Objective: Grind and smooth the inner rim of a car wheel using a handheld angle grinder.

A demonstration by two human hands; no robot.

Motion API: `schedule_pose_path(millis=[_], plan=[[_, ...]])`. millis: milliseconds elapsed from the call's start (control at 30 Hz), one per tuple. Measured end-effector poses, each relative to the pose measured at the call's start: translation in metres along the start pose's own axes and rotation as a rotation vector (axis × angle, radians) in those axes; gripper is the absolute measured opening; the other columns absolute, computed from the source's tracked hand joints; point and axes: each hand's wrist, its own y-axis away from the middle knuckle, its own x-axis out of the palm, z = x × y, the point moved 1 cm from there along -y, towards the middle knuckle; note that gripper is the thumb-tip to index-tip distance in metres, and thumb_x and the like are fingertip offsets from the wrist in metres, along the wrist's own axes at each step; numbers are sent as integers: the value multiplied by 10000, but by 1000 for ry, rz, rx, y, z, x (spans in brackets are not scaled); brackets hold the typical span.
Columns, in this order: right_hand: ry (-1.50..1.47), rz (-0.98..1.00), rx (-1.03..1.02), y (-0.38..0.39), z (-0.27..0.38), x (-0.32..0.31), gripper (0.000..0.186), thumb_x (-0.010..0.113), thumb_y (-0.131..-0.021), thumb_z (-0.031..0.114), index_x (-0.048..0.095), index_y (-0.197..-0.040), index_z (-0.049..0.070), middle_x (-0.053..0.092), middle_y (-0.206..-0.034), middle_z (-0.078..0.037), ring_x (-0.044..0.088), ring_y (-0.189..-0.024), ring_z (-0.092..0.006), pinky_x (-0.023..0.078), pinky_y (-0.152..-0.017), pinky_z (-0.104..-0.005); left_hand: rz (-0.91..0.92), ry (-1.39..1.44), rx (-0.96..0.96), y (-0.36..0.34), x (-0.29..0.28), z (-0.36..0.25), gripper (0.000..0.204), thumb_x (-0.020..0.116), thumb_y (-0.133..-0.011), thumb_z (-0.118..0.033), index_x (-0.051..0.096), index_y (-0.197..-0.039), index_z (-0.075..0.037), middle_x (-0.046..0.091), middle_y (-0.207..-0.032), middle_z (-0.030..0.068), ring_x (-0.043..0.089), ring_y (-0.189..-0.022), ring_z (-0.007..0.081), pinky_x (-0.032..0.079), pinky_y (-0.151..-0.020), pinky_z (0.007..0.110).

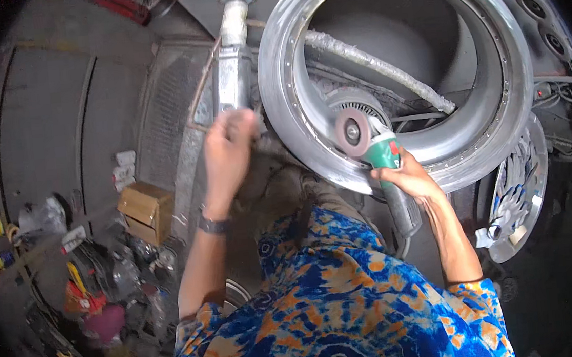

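Note:
My right hand (405,175) grips a green and grey angle grinder (384,153) around its body. The grinder's round brown disc (353,132) faces up, over the lower left edge of a large shiny metal wheel rim (278,77). Small holes run around the ring of that rim. My left hand (229,139) is raised at the lower end of a grey metal bar with a wrapped upper part (231,74). Motion smears its fingers, so whether they touch the bar or hold anything cannot be made out.
A white-wrapped bar (385,68) crosses behind the rim's opening. To the right, a metal tray (538,187) holds grey gloves. Round discs (530,4) line the upper right. On the left are a cardboard box (146,211) and cluttered bags and tools. A cord trails from the grinder.

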Motion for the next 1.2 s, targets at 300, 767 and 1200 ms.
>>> schedule_pose_path(millis=[300, 767, 1200], plan=[[-191, -207, -47, 35, -11, 11, 542, 803, -829, 102, 590, -1319, 12, 684, -1111, -55, 638, -1062, -159, 489, -991, -328, 12, -460, 937, -172, 63, -165, 418, 655, -998, -450, 642, -1076, -40, 697, -971, 233, 677, -903, 361, 507, -843, 442], [-303, -453, -105, 73, -54, 29, 462, 801, -818, 111, 641, -1242, 19, 653, -1080, -12, 614, -974, -117, 490, -893, -279, -110, -362, 926, -185, 74, -132, 383, 771, -945, -385, 675, -882, -20, 657, -732, 189, 604, -591, 270, 511, -619, 368], [-64, -393, -136, 48, -23, 18, 588, 841, -825, 134, 581, -1335, -1, 686, -1162, -77, 641, -1067, -174, 513, -948, -323, -305, 65, 302, -26, 106, 85, 437, 574, -1082, -322, 614, -1199, 97, 698, -1110, 281, 654, -1003, 380, 492, -922, 413]])
